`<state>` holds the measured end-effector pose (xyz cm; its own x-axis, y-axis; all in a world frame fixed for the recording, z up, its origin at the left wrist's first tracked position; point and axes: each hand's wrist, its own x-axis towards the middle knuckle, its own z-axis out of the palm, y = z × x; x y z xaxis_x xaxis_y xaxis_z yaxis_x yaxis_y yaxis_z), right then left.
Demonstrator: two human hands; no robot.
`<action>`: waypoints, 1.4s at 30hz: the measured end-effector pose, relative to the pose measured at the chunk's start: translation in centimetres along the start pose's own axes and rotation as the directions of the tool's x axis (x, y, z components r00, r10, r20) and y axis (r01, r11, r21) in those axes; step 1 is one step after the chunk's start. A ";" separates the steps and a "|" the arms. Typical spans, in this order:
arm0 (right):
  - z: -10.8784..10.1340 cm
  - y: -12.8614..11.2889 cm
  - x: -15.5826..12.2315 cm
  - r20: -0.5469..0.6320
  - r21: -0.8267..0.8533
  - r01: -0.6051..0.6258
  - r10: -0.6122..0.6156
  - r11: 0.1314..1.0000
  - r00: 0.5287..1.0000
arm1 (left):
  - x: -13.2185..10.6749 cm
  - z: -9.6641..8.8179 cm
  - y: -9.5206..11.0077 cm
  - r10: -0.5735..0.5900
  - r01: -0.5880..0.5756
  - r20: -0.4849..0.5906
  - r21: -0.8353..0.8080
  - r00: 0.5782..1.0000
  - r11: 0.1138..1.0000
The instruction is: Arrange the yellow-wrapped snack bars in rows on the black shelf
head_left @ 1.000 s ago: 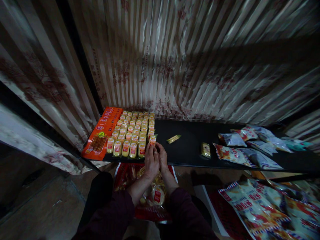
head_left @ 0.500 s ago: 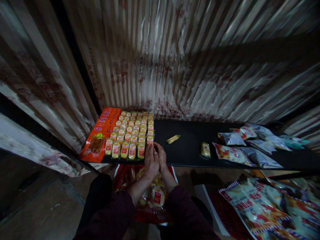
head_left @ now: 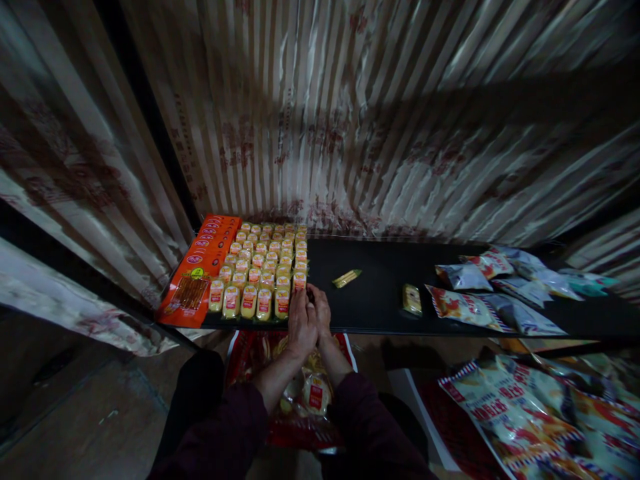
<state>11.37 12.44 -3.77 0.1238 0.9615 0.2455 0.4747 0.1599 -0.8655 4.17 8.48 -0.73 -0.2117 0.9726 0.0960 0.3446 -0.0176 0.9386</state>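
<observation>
Rows of small wrapped cakes (head_left: pixel 248 301) with red and white labels stand close together on the black shelf (head_left: pixel 375 313). At the front end of their rightmost column, my left hand (head_left: pixel 303 327) and my right hand (head_left: pixel 321 312) are pressed together. Both hands have curled fingers, whose tips meet beside a labelled cake. Whatever lies between the palms is hidden. Under my forearms, an open red bag (head_left: pixel 260 437) holds more wrapped cakes, one with a red label facing up.
An orange snack packet (head_left: pixel 200 267) lies left of the rows. To the right are a thin wrapped stick-like piece (head_left: pixel 347 278), one wrapped cake (head_left: pixel 412 300) and several chip-style bags (head_left: pixel 465 307). More bags (head_left: pixel 510 407) fill a box below the shelf. A striped curtain (head_left: pixel 320 120) hangs behind.
My hands stay at the front of the right column, with only a very slight shift. The view has moved a little; nothing else visibly differs.
</observation>
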 end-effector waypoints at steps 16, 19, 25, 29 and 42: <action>0.3 0.7 1.0 0.052 -0.040 0.060 -0.057 0.997 0.997 | 0.1 -0.6 0.2 0.020 -0.019 0.056 -0.006 0.998 1.000; 0.4 1.1 1.2 0.058 -0.046 0.064 -0.061 0.997 0.996 | 0.1 -0.6 0.3 0.015 -0.016 0.079 0.004 0.997 1.000; 0.4 1.4 1.5 0.069 -0.053 0.090 -0.086 0.995 0.994 | 0.1 -0.6 0.2 0.017 -0.023 0.101 0.055 0.995 0.998; 0.5 1.3 1.4 0.055 -0.046 0.070 -0.068 0.996 0.996 | 0.2 -0.5 0.0 0.035 -0.042 0.089 0.080 0.995 0.996; 0.9 1.0 0.7 0.012 0.000 0.020 -0.020 1.000 1.000 | 0.5 -0.1 -0.4 0.056 -0.060 0.048 0.092 0.997 0.994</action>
<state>11.18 13.45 -4.90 0.1041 0.9607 0.2573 0.4770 0.1788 -0.8605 3.81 8.91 -1.01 -0.1478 0.9801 0.1323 0.4396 -0.0547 0.8965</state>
